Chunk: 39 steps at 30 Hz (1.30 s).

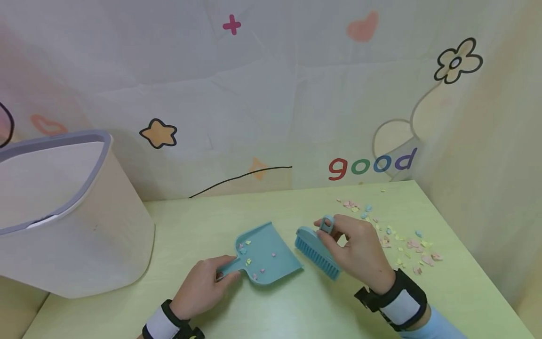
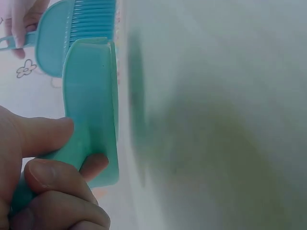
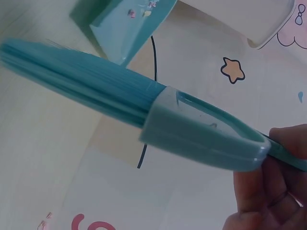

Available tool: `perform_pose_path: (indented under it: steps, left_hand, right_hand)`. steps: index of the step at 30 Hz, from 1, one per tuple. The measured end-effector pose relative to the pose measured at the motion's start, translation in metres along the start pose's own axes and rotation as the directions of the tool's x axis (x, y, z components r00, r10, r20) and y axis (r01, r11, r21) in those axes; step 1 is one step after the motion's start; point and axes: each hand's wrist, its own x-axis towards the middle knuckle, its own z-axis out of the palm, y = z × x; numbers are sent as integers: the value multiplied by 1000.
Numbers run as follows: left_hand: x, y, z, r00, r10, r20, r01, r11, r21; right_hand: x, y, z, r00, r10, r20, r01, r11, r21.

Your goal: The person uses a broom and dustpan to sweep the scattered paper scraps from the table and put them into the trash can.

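A blue dustpan point(image 1: 275, 254) is held at its handle by my left hand point(image 1: 205, 287), pan pointing right, with several paper scraps on it. In the left wrist view the thumb and curled fingers grip the dustpan point(image 2: 91, 91), and a shadow shows on the table beside it. My right hand point(image 1: 360, 249) pinches the looped handle of a blue brush point(image 1: 315, 247), just right of the dustpan's front edge. The brush's bristles point(image 3: 86, 79) point away from the hand in the right wrist view. Pink, yellow and blue paper scraps point(image 1: 412, 244) lie scattered right of the brush.
A large white bin point(image 1: 123, 235) with a grey-purple rim stands at the left on the pale green table point(image 1: 254, 315). Behind the table hangs a printed cloth point(image 1: 262, 108), and another drape point(image 1: 487, 179) borders the right side.
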Motion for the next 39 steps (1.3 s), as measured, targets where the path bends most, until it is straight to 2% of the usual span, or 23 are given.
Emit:
perform_pose_path:
  steps: [10, 19, 24, 27, 31, 36, 39]
  left_hand:
    - [-3, 6, -26, 998, -11, -60, 7, 998, -69]
    - [-9, 13, -51, 992, 15, -127, -22, 998, -56]
    - [-12, 16, -70, 980, 50, -191, -58, 998, -39]
    - [-14, 20, -84, 970, 65, -233, -67, 998, -3]
    - [-18, 30, -106, 950, 98, -295, -81, 994, 70]
    - [-24, 46, -137, 905, 170, -389, -114, 980, 163]
    - [-28, 53, -156, 881, 190, -434, -108, 973, 205]
  right_hand:
    - [-17, 5, -20, 999, 32, -14, -33, 997, -73]
    - [-38, 14, -46, 999, 27, -23, -31, 987, -158]
    - [-44, 15, -52, 998, 55, 8, -53, 982, -179]
    - [-45, 15, -52, 998, 56, 20, -51, 984, -171]
    - [-46, 14, -52, 999, 47, 22, -43, 986, -159]
    - [-47, 15, -54, 999, 37, 11, -35, 987, -156]
    - [-47, 15, -54, 999, 40, 13, -38, 988, -152]
